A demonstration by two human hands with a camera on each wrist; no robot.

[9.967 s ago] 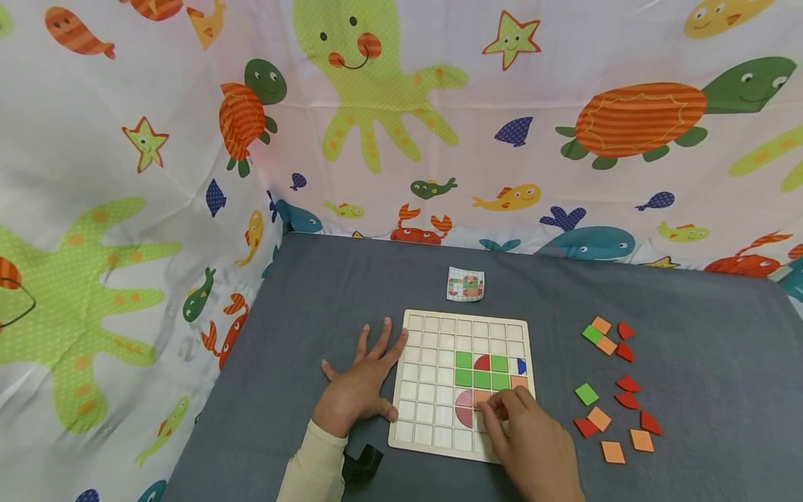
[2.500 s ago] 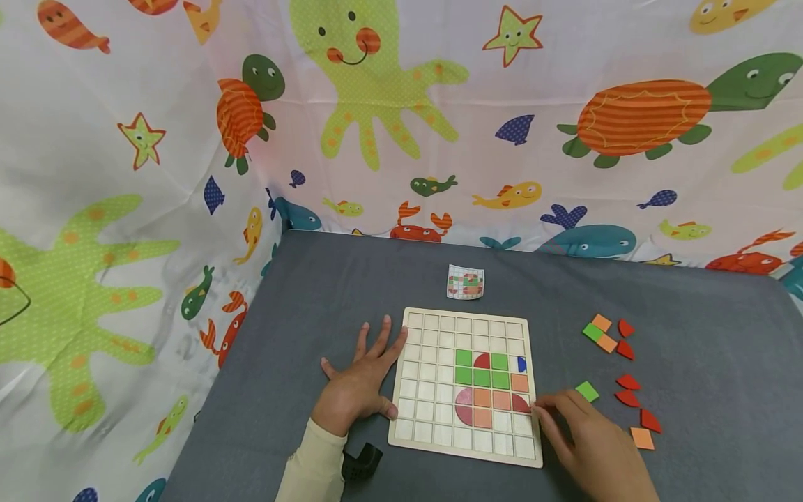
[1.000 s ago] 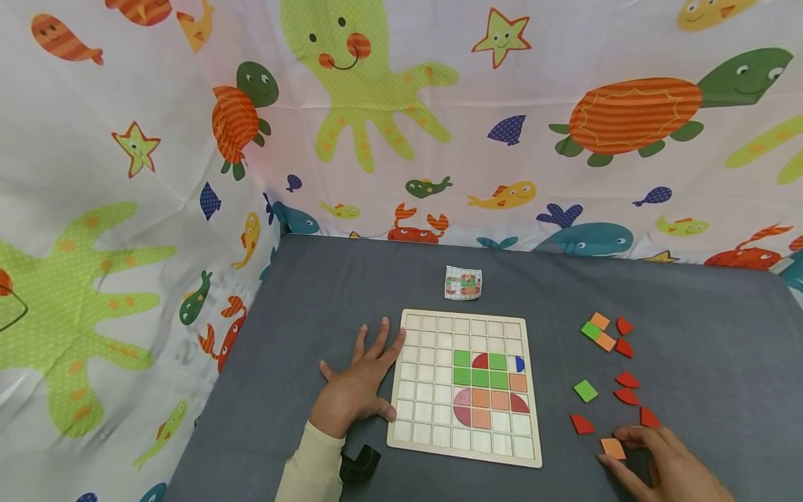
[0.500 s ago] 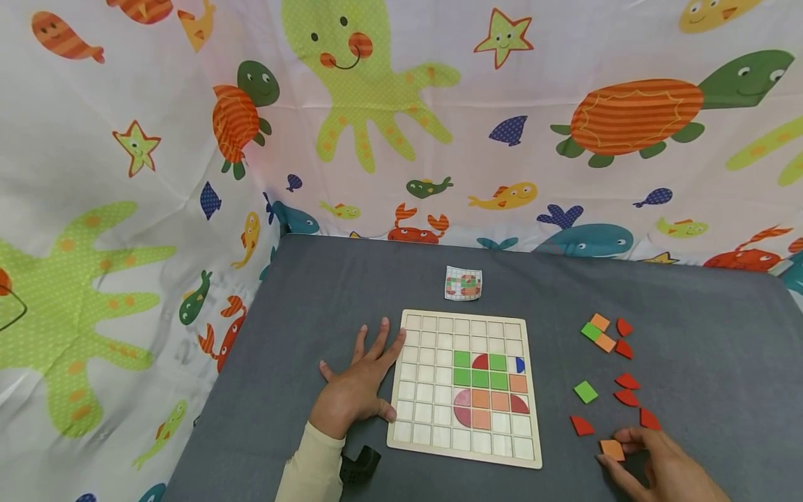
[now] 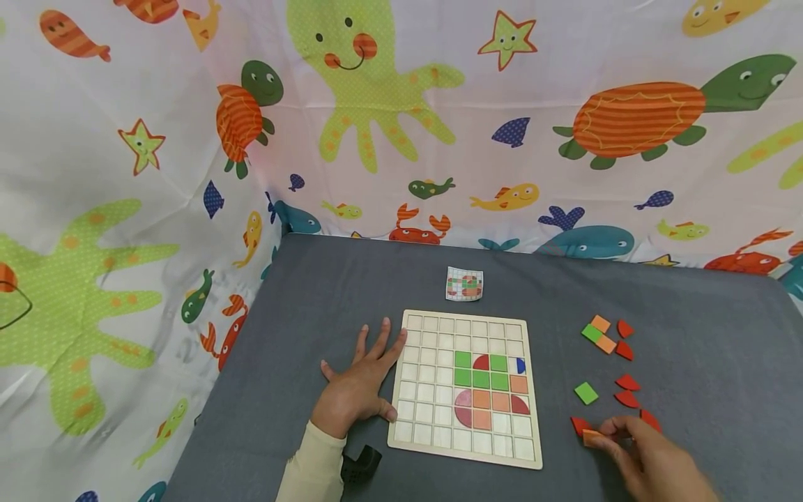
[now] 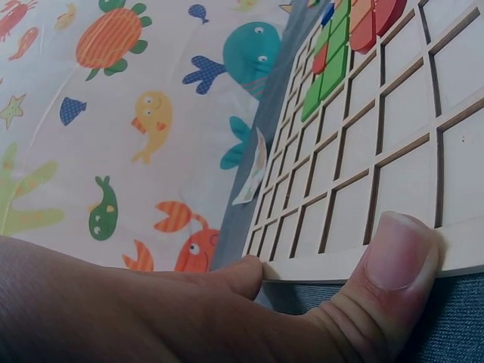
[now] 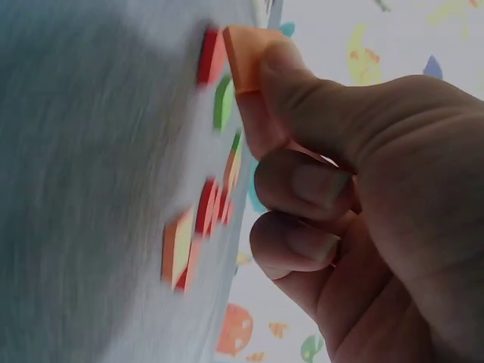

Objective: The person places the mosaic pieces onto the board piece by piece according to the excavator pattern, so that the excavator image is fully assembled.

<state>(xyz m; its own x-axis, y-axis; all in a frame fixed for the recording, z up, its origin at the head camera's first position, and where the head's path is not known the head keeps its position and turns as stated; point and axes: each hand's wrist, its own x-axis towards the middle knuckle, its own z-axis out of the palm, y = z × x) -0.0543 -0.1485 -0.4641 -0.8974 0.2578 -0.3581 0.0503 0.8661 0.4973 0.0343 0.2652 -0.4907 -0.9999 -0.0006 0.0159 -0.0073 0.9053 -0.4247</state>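
Note:
My right hand (image 5: 652, 457) pinches an orange square tile (image 5: 590, 437) between thumb and index finger, to the right of the board. In the right wrist view this tile (image 7: 243, 57) is tilted above the grey cloth, the other fingers curled beneath. A red quarter-round tile (image 5: 578, 424) lies just behind it. My left hand (image 5: 357, 394) rests with spread fingers at the left edge of a wooden grid board (image 5: 426, 392); its thumb (image 6: 397, 253) presses on the rim. Green, orange, red, pinkish and blue pieces (image 5: 480, 378) fill some cells on the board's right half.
Loose green, orange and red tiles (image 5: 592, 332) lie right of the board, with red quarter-rounds (image 5: 627, 390) nearby. A small printed pattern card (image 5: 465, 284) lies behind the board. A black object (image 5: 362, 464) sits by the left wrist. A patterned curtain (image 5: 389, 139) borders the table.
Orange tiles and a red quarter-round joined the board over the earlier frames. In the last half second, my right hand lifted the orange square and moved it left. The left hand stayed still.

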